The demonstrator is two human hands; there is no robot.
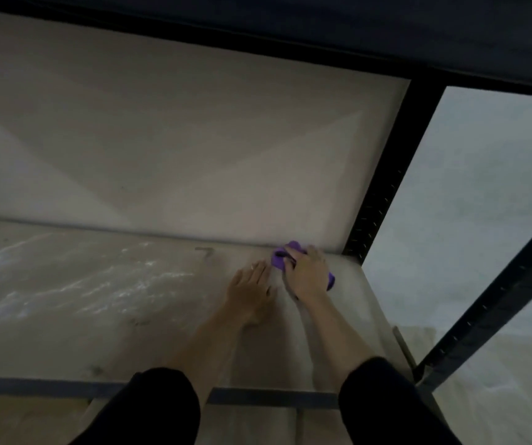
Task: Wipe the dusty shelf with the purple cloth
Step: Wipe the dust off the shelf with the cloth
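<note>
**Cloth down in the far corner**

Right of centre, the right hand [306, 274] curls its fingers over the bunched purple cloth [279, 256], soft and crumpled, held down on the shelf [97, 300] where it meets the pale back panel [162, 139]. Just beside it the left hand [252, 289] lies flat, fingers straight, holding nothing. The shelf board is matte beige, streaked whitish at centre left. A black perforated metal post [383, 194] rises just right of the cloth, and black sleeves [374, 396] fill the lower edge.

We see a purple cloth [278, 261] against a pale beige shelf [97, 300], streaked white toward nine o'clock; black frame post [386, 175], black sleeves [155, 409].
</note>
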